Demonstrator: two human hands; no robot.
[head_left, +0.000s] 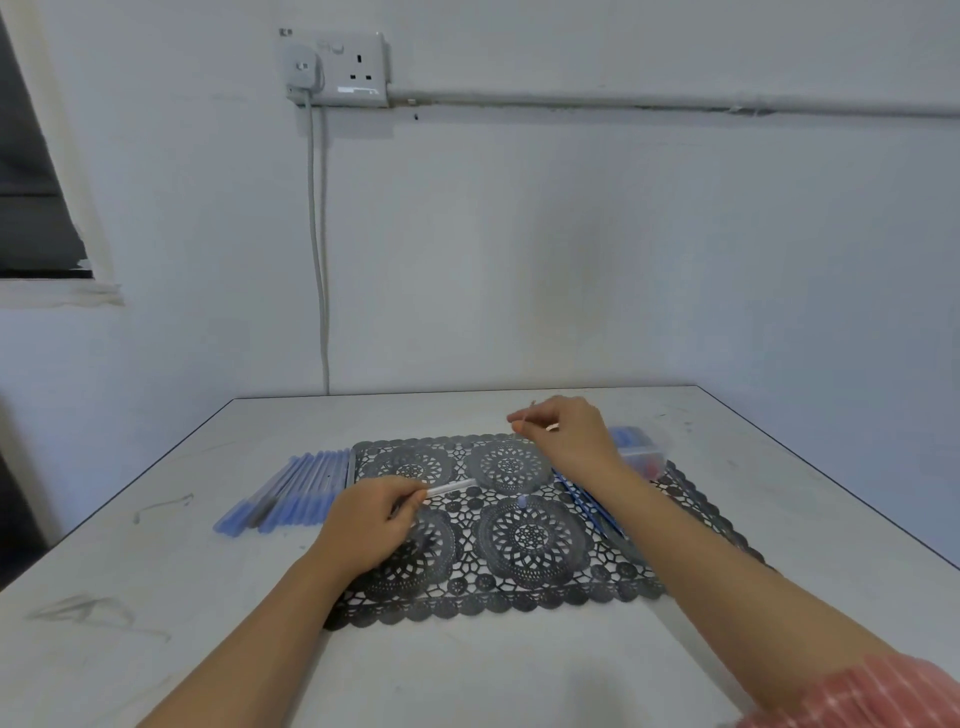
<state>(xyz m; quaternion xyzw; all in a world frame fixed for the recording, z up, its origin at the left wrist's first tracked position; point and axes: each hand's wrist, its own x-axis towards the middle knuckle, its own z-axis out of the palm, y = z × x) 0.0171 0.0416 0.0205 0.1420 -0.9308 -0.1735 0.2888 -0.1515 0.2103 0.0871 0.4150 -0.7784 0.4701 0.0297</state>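
Note:
My left hand (376, 519) grips a clear pen barrel (451, 488) that points right over a black lace placemat (519, 597). My right hand (566, 436) is raised above the mat's far edge and pinches a thin pen refill (525, 418) between thumb and fingers. A small blue pen cap (522, 501) lies on the mat between the two hands.
A row of several assembled blue pens (291, 491) lies left of the mat on the white table (156, 597). Thin blue refills (587, 506) lie on the mat by my right forearm. A clear plastic box (641, 447) sits behind my right hand. A wall socket (337, 67) hangs above.

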